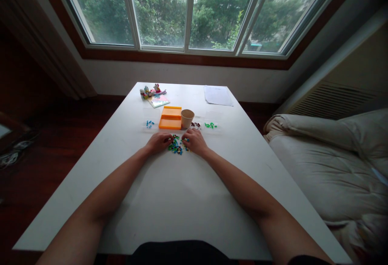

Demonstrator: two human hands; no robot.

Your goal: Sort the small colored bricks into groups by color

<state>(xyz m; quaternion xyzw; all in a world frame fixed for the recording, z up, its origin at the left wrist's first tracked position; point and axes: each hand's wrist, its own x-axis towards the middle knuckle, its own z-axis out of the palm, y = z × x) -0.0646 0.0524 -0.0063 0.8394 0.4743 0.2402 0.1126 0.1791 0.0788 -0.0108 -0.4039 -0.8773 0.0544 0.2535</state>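
A loose pile of tiny building bricks [175, 148], mixed green, blue, yellow and dark, lies on the white table between my hands. At the pile's left edge is my left hand [158, 142], its fingers curled and thumb and fingertips together. My right hand [195, 141] bends over the right side of the pile, fingertips drawn in among the bricks. Whatever either hand pinches is too small to make out. Just beyond the hands stand an orange two-part tray [170, 124] and a brown paper cup [187, 118].
Clear trays hold blue bricks [149, 124] at left, dark brown bricks [195, 125] and green bricks [210, 125] at right. Farther back are a colourful brick figure model [151, 91], a booklet [159, 101] and white paper sheets [217, 95]. A cushioned seat [321, 168] flanks the table.
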